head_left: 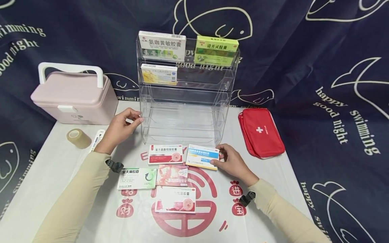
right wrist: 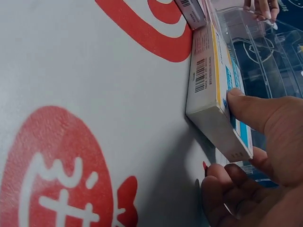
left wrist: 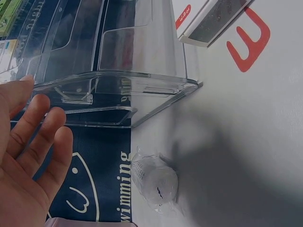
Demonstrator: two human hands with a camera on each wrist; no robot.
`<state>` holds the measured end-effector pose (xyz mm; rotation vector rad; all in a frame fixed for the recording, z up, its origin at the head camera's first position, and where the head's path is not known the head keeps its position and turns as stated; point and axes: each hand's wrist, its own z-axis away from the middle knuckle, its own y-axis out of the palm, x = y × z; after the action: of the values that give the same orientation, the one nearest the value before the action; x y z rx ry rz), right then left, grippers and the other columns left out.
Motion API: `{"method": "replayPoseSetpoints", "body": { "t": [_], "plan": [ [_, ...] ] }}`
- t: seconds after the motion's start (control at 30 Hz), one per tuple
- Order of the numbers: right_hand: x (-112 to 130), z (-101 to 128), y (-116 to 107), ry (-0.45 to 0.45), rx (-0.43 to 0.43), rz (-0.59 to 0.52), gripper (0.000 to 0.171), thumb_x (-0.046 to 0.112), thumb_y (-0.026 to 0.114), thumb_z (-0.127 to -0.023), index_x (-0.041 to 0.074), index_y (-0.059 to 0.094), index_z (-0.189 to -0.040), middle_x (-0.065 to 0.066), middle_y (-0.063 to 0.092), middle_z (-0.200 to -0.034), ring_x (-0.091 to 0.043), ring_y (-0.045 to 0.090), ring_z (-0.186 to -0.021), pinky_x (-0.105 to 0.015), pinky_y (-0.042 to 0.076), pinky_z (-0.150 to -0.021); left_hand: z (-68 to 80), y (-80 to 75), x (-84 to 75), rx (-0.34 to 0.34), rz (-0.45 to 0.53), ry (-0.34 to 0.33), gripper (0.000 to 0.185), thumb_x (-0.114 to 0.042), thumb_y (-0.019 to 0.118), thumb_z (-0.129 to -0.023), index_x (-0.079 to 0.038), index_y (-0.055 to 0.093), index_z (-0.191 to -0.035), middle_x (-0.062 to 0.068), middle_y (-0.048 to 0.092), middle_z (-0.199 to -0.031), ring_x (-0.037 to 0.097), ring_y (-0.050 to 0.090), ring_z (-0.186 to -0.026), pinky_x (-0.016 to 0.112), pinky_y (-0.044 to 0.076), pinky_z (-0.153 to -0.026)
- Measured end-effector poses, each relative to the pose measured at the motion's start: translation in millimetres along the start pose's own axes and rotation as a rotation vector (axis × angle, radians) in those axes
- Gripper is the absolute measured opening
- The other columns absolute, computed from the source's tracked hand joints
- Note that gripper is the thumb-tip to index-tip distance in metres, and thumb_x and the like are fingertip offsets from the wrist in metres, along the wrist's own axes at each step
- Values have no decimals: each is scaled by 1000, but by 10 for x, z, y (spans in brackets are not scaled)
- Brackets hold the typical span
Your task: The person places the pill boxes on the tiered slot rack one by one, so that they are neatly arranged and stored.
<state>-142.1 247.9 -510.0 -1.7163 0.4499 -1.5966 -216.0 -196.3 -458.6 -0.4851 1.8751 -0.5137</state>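
Nearest us spreads a red-printed white tablecloth (head_left: 100, 209); above it the right hand (head_left: 233, 162) pinches the blue-and-white box (head_left: 202, 156) by its right end, just before the clear rack (head_left: 185, 116). We see the left hand (head_left: 119, 127), fingers loosely parted, at the rack's left side (a red pouch (head_left: 262, 135) lies opposite); behind hangs a navy fish-patterned curtain (head_left: 282, 50).
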Motion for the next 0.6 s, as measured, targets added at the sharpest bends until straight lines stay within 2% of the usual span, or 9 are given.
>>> {"method": "replayPoseSetpoints", "body": {
  "t": [0.2, 0.43, 0.6],
  "plan": [
    [30, 36, -1, -22, -47, -48, 59, 20, 88, -83, 11, 50, -128, -4, 62, -105, -24, 61, -83, -30, 51, -66, -10, -5, -4, -1, -1, 0, 22, -18, 72, -98, -2, 67, -113, 9, 72, -96, 14, 62, -83, 18, 50, -69],
    [8, 25, 14, -168, -164, 0, 64, 8, 88, -80, 10, 47, -129, -5, 58, -110, -23, 64, -86, -38, 56, -67, -8, 0, 5, 6, -4, -10, 23, -19, 71, -98, -3, 67, -114, 9, 72, -96, 15, 62, -83, 19, 50, -69],
    [-41, 20, 7, -233, -152, -46, 61, 7, 86, -83, 11, 50, -132, -4, 52, -120, -19, 62, -92, -42, 58, -73, -11, 0, 12, 10, -9, -17, 23, -20, 71, -98, -3, 67, -114, 9, 72, -97, 16, 62, -83, 20, 50, -69]
  ]
}}
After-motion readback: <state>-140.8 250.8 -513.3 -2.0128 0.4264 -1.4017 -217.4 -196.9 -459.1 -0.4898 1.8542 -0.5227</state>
